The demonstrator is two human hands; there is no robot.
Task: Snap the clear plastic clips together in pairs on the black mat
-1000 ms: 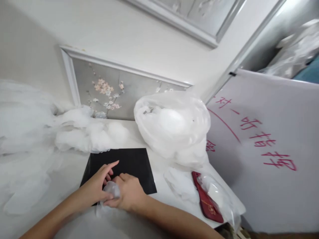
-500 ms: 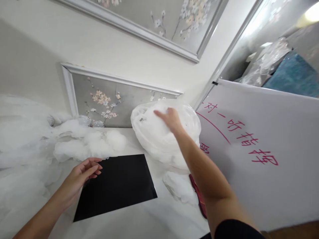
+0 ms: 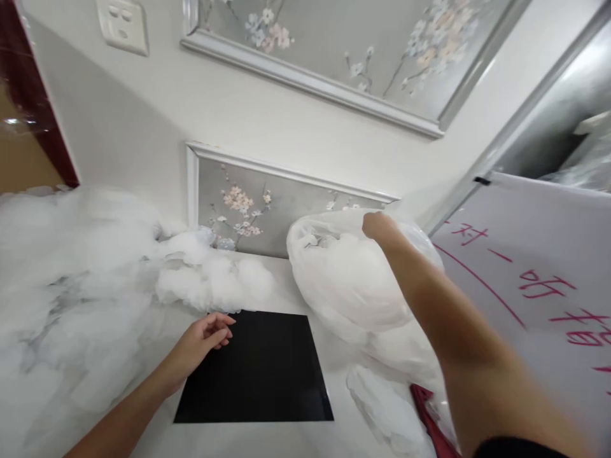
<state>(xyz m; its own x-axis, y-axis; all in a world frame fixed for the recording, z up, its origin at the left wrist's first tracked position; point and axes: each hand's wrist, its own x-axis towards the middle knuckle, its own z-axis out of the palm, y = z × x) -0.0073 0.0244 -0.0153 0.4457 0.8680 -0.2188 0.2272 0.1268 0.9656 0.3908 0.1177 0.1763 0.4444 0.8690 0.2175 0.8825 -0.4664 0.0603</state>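
Note:
On the right, a clear plastic bag [image 3: 310, 299] stuffed with white fluffy filling [image 3: 353, 273] stands against the wall. My right hand [image 3: 379, 227] is closed in a fist at the bag's upper rim, gripping the thin plastic there. My left hand [image 3: 207, 340] hovers over the left edge of a black rectangular sheet [image 3: 262, 375], fingers loosely curled, with nothing visible in it. Behind the sheet lies a clump of white fluffy filling [image 3: 217, 280]. A separate flattened tuft of filling [image 3: 382, 404] rests to the right of the sheet.
A large heap of white filling [image 3: 71, 305] covers the left side of the white table [image 3: 238, 439]. At the lower right lies a red object [image 3: 432, 423], partly behind my right arm. A whiteboard [image 3: 539, 222] with red writing stands on the right. Floral panels [image 3: 281, 191] line the wall.
The view has turned left, so things appear farther right. My right hand has moved from over the filling to the bag's rim and closed there. My left hand stays beside the black sheet.

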